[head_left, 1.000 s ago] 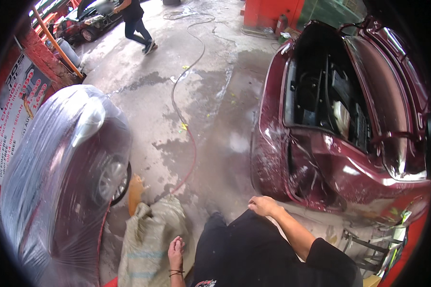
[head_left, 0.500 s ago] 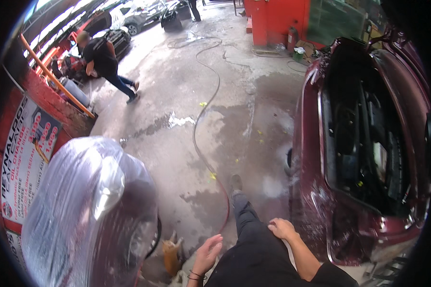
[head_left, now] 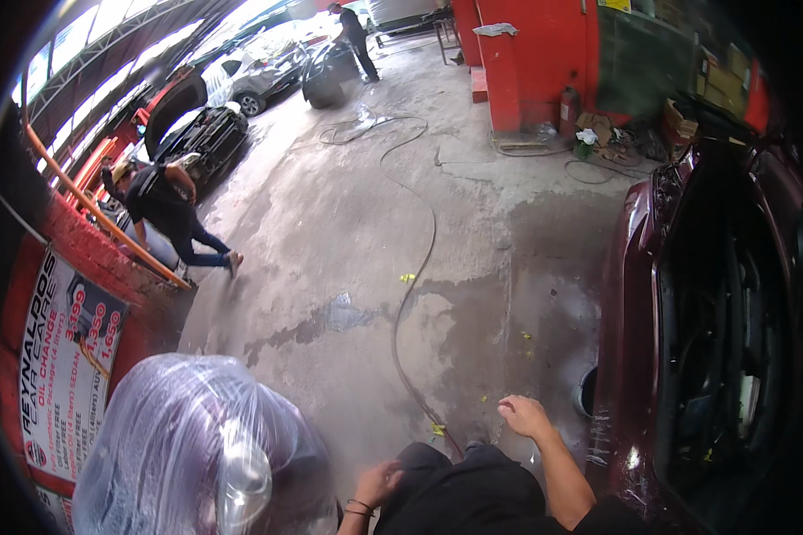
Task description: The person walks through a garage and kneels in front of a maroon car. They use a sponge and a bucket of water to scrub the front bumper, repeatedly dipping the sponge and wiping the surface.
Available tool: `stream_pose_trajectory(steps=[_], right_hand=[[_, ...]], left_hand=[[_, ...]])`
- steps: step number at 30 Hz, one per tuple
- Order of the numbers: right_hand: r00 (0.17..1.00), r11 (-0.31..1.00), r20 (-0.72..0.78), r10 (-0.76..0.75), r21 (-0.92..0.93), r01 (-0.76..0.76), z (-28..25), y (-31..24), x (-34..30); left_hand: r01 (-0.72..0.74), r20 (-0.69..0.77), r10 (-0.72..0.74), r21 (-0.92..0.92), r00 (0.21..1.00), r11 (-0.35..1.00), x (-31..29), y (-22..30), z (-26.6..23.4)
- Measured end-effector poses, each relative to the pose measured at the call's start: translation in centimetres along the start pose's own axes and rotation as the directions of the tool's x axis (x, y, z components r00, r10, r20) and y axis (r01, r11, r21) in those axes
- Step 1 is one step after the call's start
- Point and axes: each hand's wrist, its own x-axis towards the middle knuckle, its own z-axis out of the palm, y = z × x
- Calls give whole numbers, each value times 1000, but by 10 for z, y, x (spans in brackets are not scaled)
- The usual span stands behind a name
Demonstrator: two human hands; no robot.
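My left hand point(head_left: 379, 483) hangs low beside my dark-clothed thigh, with dark bands around the wrist. Its fingers are loosely bent, and I see nothing in them. Out in front to the right is my right hand point(head_left: 525, 416), above the concrete floor, fingers relaxed and empty. Nearest to the left hand stands a rounded vehicle part wrapped in clear plastic film point(head_left: 214, 437). To the right of the right hand is a maroon car body point(head_left: 629, 357) with a dark, open interior. Neither hand touches these.
A long hose point(head_left: 433, 223) snakes over the stained floor point(head_left: 330, 232). Ahead left, a person in dark clothes point(head_left: 165, 201) bends by an orange pipe point(head_left: 89, 201); another person point(head_left: 355, 43) stands farther back near cars. A fire extinguisher point(head_left: 568, 111) stands by the red wall point(head_left: 540, 62).
My view has tilted up and moved forward. My right hand has swung forward off my thigh, while the left has dropped back. The animal at lower left has left the view.
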Motion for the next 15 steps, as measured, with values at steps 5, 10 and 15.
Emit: stream_pose_trajectory(steps=[5, 10, 15], right_hand=[[996, 998, 87, -24, 53, 19, 9, -51, 29], [980, 977, 25, 199, 76, -200, 15, -83, 24], [917, 919, -92, 387, 126, -375, 32, -121, 44]], left_hand=[[-234, 173, 211, 125, 962, 964, 80, -14, -27], [-339, 378, 277, 108, 884, 935, 216, 5, -90], [-461, 517, 297, 222, 803, 859, 315, 63, -170]])
